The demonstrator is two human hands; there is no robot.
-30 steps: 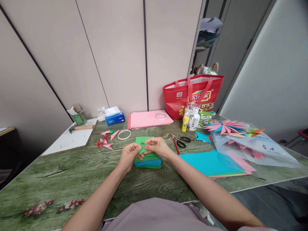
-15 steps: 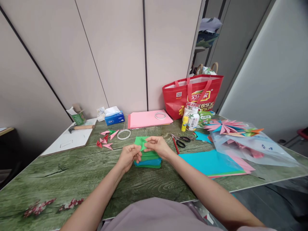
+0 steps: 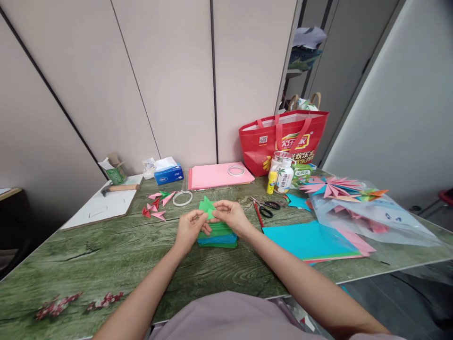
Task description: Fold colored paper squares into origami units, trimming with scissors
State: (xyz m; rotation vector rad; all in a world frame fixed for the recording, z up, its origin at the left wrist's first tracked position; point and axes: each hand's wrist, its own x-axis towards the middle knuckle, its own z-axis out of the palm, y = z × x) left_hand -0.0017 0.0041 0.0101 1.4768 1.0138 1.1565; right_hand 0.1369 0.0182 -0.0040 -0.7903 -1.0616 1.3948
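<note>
Over the stack of green and blue paper [image 3: 217,240] on the desk [image 3: 141,255], the left hand [image 3: 191,226] and right hand [image 3: 231,216] both pinch one small folded green paper [image 3: 208,208], each grip closed on it.

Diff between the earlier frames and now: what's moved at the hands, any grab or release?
The green paper piece has shifted: its pointed tip now stands up above the fingertips, away from the person. Left hand and right hand both keep hold of it; no new grab or release visible. Paper stack and red bag unchanged.
</note>
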